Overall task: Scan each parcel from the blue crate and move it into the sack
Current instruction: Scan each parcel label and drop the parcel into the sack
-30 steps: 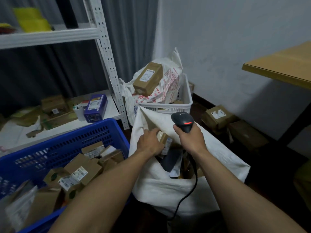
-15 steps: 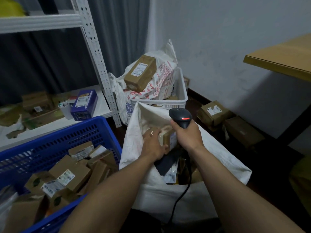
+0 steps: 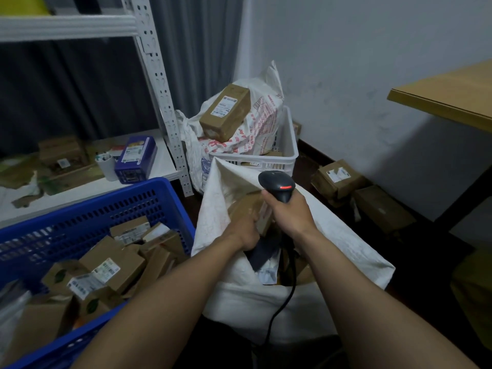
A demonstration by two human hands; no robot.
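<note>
Mid-batch; left hand [image 3: 243, 230] gripping brown parcel [image 3: 247, 209] at mouth of white sack [image 3: 346, 235], not yet released; right hand [image 3: 290, 214] wrapped round scanner [image 3: 277, 183], red light on; few items [image 3: 263, 254] already in sack; plenty of parcels [image 3: 111, 265] left in blue crate [image 3: 106, 209]; bulk of job probably ahead.

A small parcel stockroom or dispatch room. Left of the left hand [image 3: 243, 231] stands a blue crate [image 3: 106, 206] heaped with labelled cardboard parcels [image 3: 111, 265]. That hand holds a parcel [image 3: 247, 206] in the mouth of a white sack [image 3: 332, 235], and the right hand [image 3: 290, 213] holds a corded barcode scanner [image 3: 277, 183]. Beyond the hands a white basket [image 3: 286, 153] carries a printed bag [image 3: 261, 123] and a labelled box [image 3: 226, 113], beside a slotted metal shelf rack [image 3: 159, 83]. Right of the hands, cartons [image 3: 338, 177] lie on the floor [image 3: 426, 262] near a wooden worktop [image 3: 447, 94].
</note>
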